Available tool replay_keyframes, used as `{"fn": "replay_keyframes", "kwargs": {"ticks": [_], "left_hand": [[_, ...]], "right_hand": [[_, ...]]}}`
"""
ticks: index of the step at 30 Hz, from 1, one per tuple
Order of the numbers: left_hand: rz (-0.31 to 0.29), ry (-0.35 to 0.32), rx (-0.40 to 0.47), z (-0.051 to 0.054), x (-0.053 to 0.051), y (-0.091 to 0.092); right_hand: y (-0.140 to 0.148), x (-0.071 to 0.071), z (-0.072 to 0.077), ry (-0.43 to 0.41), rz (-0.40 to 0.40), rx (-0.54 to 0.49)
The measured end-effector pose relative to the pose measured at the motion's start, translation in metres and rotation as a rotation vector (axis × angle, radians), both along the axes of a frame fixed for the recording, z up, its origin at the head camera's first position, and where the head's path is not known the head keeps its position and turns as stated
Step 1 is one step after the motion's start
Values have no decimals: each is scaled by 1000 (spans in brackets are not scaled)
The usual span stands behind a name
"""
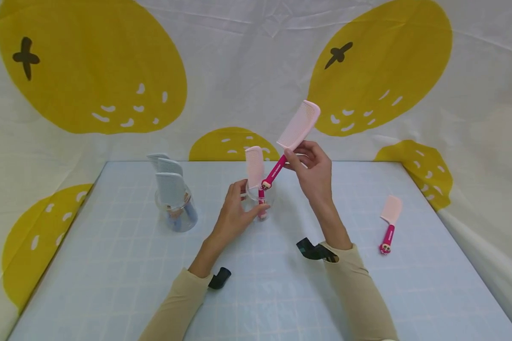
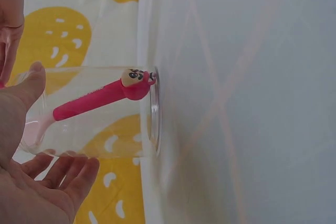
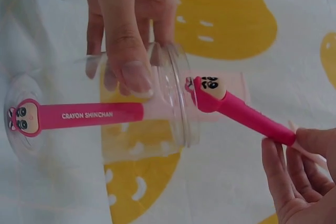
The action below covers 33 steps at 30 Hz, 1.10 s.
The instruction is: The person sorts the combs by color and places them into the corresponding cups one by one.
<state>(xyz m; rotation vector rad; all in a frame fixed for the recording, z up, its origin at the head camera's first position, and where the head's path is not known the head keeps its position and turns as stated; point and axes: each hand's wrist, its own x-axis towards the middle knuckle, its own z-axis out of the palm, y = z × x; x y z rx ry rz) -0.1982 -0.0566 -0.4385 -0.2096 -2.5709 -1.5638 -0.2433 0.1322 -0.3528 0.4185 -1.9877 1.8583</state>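
My left hand [image 1: 233, 213] grips a clear jar [image 3: 186, 129] around its upper part, thumb on one side and fingers on the other. Inside the jar leans a pink comb [image 1: 255, 166], its magenta handle [image 3: 89, 114] pointing down and its toothed head sticking out at the top. With thumb and fingertips, my right hand [image 1: 313, 173] pinches a second pink comb [image 1: 299, 125] where head and handle meet. That comb tilts, head up, and the cartoon-face end of its handle [image 3: 252, 116] is at the jar's mouth.
A third pink comb [image 1: 391, 210] lies on the table [image 1: 256, 303] at the right. To the left stands another clear jar [image 1: 189, 215] with several pale blue combs [image 1: 170, 189] in it. Behind the table hangs a white cloth [image 1: 247, 71] with yellow fruit shapes.
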Motion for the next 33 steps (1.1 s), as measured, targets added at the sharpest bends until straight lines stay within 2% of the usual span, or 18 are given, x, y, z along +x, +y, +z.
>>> {"fn": "replay_keyframes", "kwargs": {"ticks": [5, 16, 25, 28, 33], "left_hand": [[4, -4, -5, 0, 0, 0], [-11, -3, 7, 1, 0, -1], [-28, 7, 11, 1, 2, -3], [-31, 6, 12, 2, 2, -3], [-32, 8, 15, 1, 1, -3]], "right_hand": [[-6, 0, -7, 5, 25, 12], [-11, 5, -22, -56, 50, 104], [-12, 12, -23, -84, 84, 189], [-12, 9, -29, -73, 107, 200], [-13, 10, -30, -68, 128, 239]]}}
